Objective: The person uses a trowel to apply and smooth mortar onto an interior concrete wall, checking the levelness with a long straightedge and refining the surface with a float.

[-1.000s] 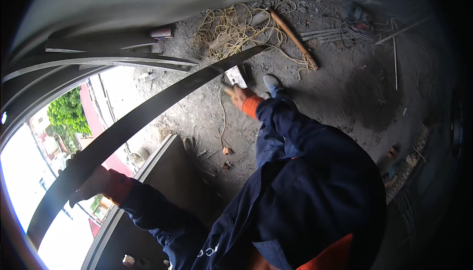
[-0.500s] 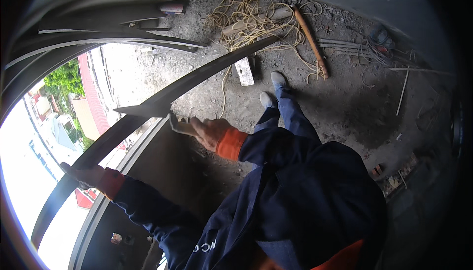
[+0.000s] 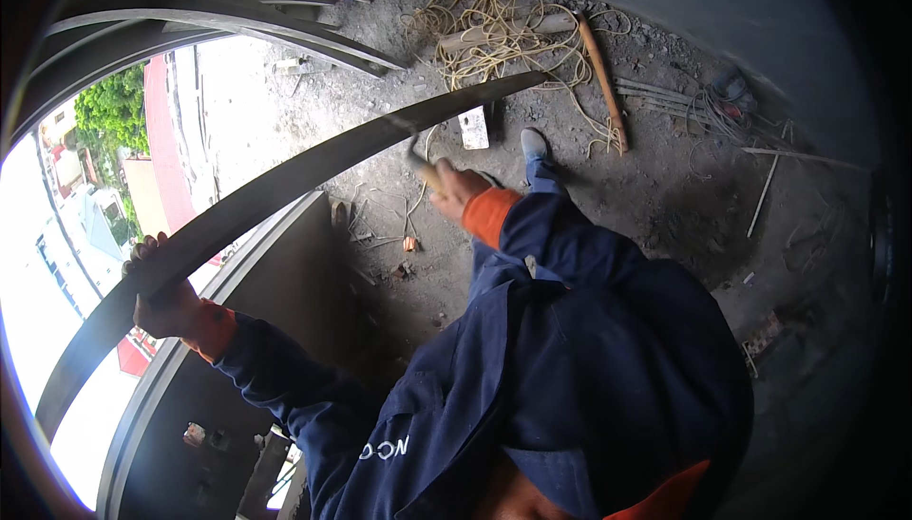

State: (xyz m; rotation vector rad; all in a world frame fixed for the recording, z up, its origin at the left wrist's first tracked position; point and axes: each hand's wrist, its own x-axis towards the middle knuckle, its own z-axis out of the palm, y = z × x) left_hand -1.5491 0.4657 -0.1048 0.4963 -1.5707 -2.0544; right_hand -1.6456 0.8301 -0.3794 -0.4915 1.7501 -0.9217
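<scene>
A long dark-grey straightedge board (image 3: 285,173) runs from the lower left up to the middle, looking bowed in the fisheye picture. Its lower part is in the grip of my left hand (image 3: 171,309), with fingers wrapped over the edge. My right hand (image 3: 461,189) is closed round the pale wooden handle of a trowel (image 3: 431,176). The trowel's bent metal neck reaches up to the board's near edge, toward its far end. Blur hides most of the blade, so I cannot tell whether it touches the board.
Left of me a window opening with a pale ledge (image 3: 180,354) drops to buildings outside. Tangled yellow rope (image 3: 489,40) lies on the rubble floor beside an orange-brown pole (image 3: 602,83). A white block (image 3: 473,128) and thin pipes (image 3: 655,94) lie farther off.
My right hand has moved the trowel right and up along the board toward its far end. My left hand has shifted slightly up, its fingers now wrapped round the board.
</scene>
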